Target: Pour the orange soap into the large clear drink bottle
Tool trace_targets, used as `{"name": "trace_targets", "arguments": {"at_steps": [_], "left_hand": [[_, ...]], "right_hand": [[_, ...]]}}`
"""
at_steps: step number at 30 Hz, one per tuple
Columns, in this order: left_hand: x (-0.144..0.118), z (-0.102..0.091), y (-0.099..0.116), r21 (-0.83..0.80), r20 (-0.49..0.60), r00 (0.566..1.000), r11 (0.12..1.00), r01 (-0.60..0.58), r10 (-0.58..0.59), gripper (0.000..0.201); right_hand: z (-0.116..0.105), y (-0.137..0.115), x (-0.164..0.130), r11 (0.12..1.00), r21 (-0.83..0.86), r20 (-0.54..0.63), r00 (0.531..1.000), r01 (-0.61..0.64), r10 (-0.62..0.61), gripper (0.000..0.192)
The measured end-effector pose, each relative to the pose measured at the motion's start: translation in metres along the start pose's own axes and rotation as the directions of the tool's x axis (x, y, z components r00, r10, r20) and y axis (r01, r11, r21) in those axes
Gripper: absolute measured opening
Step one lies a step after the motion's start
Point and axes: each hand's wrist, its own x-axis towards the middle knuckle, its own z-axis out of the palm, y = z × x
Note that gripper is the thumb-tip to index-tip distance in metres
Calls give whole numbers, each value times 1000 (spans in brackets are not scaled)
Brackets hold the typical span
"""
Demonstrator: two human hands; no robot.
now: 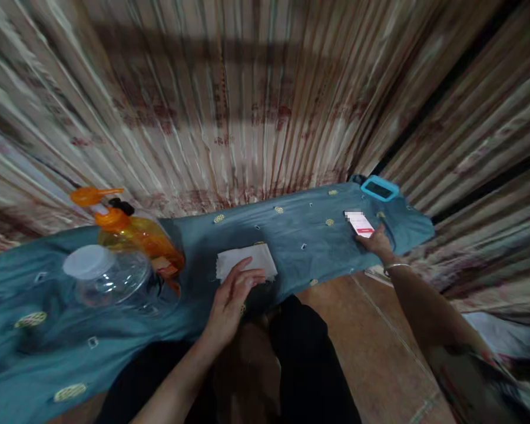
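My left hand (232,297) rests flat with its fingertips on a folded white cloth (246,259) lying on the blue embroidered tablecloth (291,229). My right hand (377,243), with a bangle on the wrist, reaches to the right end of the table and touches the near edge of a small white card with a red stripe (360,224). The fingers look pinched on the card's edge, but the grip is not clear. A device in a turquoise case (378,188) lies beyond the card at the table's far right corner.
An orange pump bottle of liquid (135,232) and a clear plastic jar with a white lid (103,277) stand at the left. Striped curtains (247,106) hang close behind the table. Tiled floor (371,347) shows below, beside my dark-clothed legs.
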Motion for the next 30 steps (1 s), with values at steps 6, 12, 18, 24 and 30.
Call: {"name": "trace_targets", "arguments": {"at_steps": [6,12,18,24,30], "left_hand": [[-6,-11,4,18,-4,999,999,34,-34,72],[-9,-17,8,33,-49,997,998,61,-59,72],[-11,-17,6,-1,-40,997,998,63,-63,71],[-11,-14,3,-51,12,999,998,39,-39,70],[-14,-4,3,-58,76,996,997,42,-37,70]], "right_hand": [[-4,8,28,999,17,-24,999,-34,35,48],[-5,11,38,993,48,-48,993,-104,106,48],[-3,-5,12,989,125,-155,983,-75,94,50],[4,-3,-91,928,338,-114,986,155,-123,50],[32,29,-257,745,655,240,901,126,-363,39]]}}
